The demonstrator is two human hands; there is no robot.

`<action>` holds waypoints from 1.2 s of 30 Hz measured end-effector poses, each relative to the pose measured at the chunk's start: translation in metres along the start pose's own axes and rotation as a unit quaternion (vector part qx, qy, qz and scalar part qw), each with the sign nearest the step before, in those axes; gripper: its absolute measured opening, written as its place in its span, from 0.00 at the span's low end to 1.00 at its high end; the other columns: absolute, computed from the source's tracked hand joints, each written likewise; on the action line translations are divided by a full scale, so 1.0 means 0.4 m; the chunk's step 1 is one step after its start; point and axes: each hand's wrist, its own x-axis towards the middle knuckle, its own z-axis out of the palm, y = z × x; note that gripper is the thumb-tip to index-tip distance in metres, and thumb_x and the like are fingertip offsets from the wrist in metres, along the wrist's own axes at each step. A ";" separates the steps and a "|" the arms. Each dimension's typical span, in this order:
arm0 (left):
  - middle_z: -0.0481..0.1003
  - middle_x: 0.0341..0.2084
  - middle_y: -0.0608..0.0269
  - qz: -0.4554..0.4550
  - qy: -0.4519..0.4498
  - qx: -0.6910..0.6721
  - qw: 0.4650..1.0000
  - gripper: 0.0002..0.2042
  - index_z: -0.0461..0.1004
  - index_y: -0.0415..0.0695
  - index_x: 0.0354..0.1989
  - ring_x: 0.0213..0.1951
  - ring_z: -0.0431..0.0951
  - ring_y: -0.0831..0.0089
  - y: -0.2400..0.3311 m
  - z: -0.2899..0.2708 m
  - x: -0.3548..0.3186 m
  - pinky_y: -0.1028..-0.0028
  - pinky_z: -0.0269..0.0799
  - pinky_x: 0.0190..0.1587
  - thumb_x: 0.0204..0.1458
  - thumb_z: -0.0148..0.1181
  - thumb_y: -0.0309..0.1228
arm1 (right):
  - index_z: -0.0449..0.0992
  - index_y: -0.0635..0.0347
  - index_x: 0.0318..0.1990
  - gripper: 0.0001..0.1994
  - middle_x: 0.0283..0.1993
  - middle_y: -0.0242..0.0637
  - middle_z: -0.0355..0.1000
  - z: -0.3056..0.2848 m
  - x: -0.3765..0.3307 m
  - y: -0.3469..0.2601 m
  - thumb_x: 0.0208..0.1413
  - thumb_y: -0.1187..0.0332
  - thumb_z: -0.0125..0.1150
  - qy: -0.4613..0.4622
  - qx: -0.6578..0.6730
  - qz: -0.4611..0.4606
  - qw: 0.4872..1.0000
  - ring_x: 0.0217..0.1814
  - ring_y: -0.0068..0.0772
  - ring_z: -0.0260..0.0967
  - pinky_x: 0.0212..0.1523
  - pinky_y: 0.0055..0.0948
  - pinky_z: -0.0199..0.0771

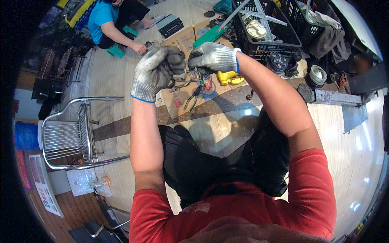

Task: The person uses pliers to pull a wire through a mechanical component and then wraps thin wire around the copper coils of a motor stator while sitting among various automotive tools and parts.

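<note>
Both my hands wear grey-white knitted work gloves with dirty palms and fingers. My left hand (pixel 156 69) is raised over a cardboard sheet (pixel 172 101), its fingers curled; what they hold, if anything, is hidden. Close beside it, my right hand (pixel 212 57) has its fingers pressed together, and I cannot make out what lies in them. Below the hands, pliers with green-and-black handles (pixel 192 97) lie on the cardboard by a small red object (pixel 207 85). A yellow tool-like object (pixel 229 78) rests to the right of these, under my right wrist.
At the far left a person in a blue shirt (pixel 103 18) reaches toward the cardboard. A metal chair (pixel 65 137) stands left. Black crates (pixel 263 46) with parts are at the far right, near a white fan wheel (pixel 317 75). A long green object (pixel 208 36) lies beyond my hands.
</note>
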 end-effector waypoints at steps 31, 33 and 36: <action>0.79 0.33 0.50 0.051 0.205 0.501 0.839 0.18 0.76 0.31 0.43 0.36 0.78 0.69 -0.065 0.035 0.024 0.72 0.70 0.41 0.56 0.55 0.38 | 0.77 0.60 0.38 0.14 0.34 0.52 0.74 0.014 -0.009 -0.040 0.59 0.60 0.49 0.113 -0.003 -0.008 0.994 0.37 0.50 0.73 0.38 0.42 0.70; 0.79 0.34 0.53 0.052 0.204 0.442 0.872 0.18 0.76 0.31 0.43 0.36 0.77 0.72 -0.065 0.037 0.033 0.74 0.70 0.42 0.56 0.55 0.37 | 0.77 0.59 0.37 0.12 0.34 0.50 0.74 0.020 -0.016 -0.033 0.58 0.62 0.50 0.156 -0.079 -0.119 0.977 0.36 0.50 0.73 0.37 0.42 0.70; 0.78 0.38 0.59 0.050 0.216 0.282 0.933 0.15 0.75 0.32 0.47 0.37 0.76 0.75 -0.078 0.044 0.038 0.77 0.71 0.43 0.58 0.56 0.33 | 0.78 0.56 0.37 0.10 0.32 0.47 0.75 0.040 -0.001 -0.014 0.57 0.65 0.50 0.156 -0.031 -0.102 0.982 0.35 0.47 0.74 0.36 0.42 0.71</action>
